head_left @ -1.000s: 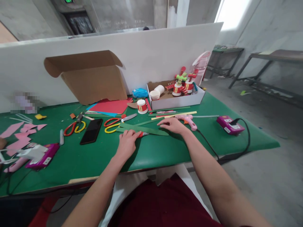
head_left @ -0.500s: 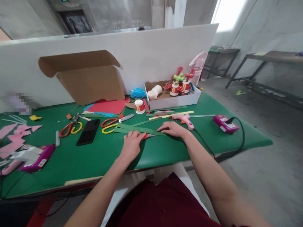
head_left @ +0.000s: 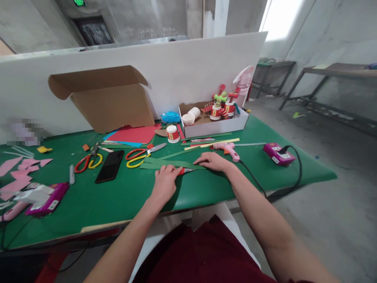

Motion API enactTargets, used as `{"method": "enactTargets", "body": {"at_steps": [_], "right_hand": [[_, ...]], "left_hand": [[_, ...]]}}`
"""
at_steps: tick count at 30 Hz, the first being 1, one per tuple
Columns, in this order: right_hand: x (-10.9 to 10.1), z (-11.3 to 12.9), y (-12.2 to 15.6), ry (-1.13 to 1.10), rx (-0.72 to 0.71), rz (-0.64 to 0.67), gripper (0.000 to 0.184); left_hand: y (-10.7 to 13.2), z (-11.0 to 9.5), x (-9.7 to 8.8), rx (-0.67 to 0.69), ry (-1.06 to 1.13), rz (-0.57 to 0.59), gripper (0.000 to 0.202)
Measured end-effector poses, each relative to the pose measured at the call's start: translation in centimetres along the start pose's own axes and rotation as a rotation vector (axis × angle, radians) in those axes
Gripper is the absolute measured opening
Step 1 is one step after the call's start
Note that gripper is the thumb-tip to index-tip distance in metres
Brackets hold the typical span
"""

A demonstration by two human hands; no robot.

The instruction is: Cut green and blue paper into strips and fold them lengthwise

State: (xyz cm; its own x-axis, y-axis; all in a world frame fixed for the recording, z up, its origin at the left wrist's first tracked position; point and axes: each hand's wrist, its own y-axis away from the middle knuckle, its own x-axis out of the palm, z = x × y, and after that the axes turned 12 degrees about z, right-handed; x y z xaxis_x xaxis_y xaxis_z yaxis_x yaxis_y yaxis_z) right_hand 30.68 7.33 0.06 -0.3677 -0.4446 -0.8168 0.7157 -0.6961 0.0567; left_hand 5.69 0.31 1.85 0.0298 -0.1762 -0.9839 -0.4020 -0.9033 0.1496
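Note:
Long green paper strips (head_left: 165,162) lie on the table in front of me. My left hand (head_left: 165,181) is closed around a red-handled tool with a narrow grey tip (head_left: 185,171); its fingertips rest at the lower edge of the strips, and most of the handle is hidden under the palm. My right hand (head_left: 212,161) pinches the right part of a green strip with thumb and forefinger, the other fingers curled on the table. Just behind the right hand lies a pink glue gun (head_left: 228,149). Orange-and-yellow-handled scissors (head_left: 144,154) lie beyond the left hand.
A white box (head_left: 216,127) with cups and spring figures stands at the back, a paper cup (head_left: 173,134) before it. A phone (head_left: 110,166), more scissors (head_left: 88,161) and coloured sheets (head_left: 134,135) lie leftward. Purple power blocks (head_left: 278,154) sit at both sides; a cable runs rightward.
Both hands keep nearly the same places on the strip and the tool. The view has shifted slightly; no object on the table has visibly moved.

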Motion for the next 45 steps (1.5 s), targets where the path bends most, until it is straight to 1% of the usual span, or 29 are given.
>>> {"method": "enactTargets", "body": {"at_steps": [5, 15, 18, 20, 22, 25, 28, 30, 32, 34, 36, 39, 41, 43, 45], "right_hand": [[-0.1, 0.2, 0.0, -0.013, 0.007, 0.004, 0.028], [-0.1, 0.2, 0.0, -0.01, 0.016, -0.011, 0.029], [0.0, 0.3, 0.0, -0.039, 0.033, -0.068, 0.027], [0.1, 0.6, -0.1, -0.051, 0.04, -0.133, 0.025], [0.4, 1.1, -0.4, -0.05, 0.013, -0.156, 0.023], [0.6, 2.4, -1.5, -0.029, -0.051, -0.129, 0.022], [0.3, 3.8, -3.5, 0.027, -0.097, -0.106, 0.022], [-0.1, 4.3, -5.0, 0.052, -0.121, -0.074, 0.023], [-0.4, 4.4, -6.3, 0.046, -0.114, -0.036, 0.021], [-0.5, 4.1, -7.1, 0.014, -0.078, -0.023, 0.019], [-0.4, 3.6, -7.5, -0.019, -0.049, -0.027, 0.016], [0.0, 3.4, -7.3, -0.03, -0.045, -0.012, 0.013], [0.3, 3.7, -7.0, 0.01, -0.027, 0.019, 0.013], [0.6, 4.2, -6.8, 0.085, 0.017, 0.042, 0.019], [1.0, 4.9, -6.8, 0.173, 0.046, 0.039, 0.034]], "left_hand": [[-0.1, -0.6, -0.2, -0.007, 0.004, 0.013, 0.053], [-0.3, -0.9, -0.2, -0.012, -0.011, 0.011, 0.053], [-0.2, -0.7, 0.0, -0.002, -0.016, 0.002, 0.054], [0.0, -0.3, 0.1, 0.011, -0.019, -0.01, 0.055], [0.1, 0.4, 0.1, 0.03, -0.022, -0.02, 0.055], [0.2, 2.0, -0.2, 0.035, -0.029, -0.041, 0.054], [0.2, 4.0, -0.5, 0.01, -0.044, -0.085, 0.053], [0.2, 5.3, -0.6, -0.003, -0.052, -0.104, 0.052], [0.3, 6.2, -0.6, -0.013, -0.053, -0.113, 0.05], [0.4, 6.5, -0.4, -0.015, -0.048, -0.124, 0.05], [0.4, 6.5, -0.3, -0.013, -0.041, -0.137, 0.051], [0.3, 6.1, -0.2, -0.032, -0.047, -0.155, 0.051], [0.6, 5.9, -0.2, -0.055, -0.063, -0.166, 0.051], [1.4, 6.0, -0.2, -0.08, -0.089, -0.179, 0.052], [2.4, 6.3, -0.1, -0.115, -0.118, -0.194, 0.053]]}}
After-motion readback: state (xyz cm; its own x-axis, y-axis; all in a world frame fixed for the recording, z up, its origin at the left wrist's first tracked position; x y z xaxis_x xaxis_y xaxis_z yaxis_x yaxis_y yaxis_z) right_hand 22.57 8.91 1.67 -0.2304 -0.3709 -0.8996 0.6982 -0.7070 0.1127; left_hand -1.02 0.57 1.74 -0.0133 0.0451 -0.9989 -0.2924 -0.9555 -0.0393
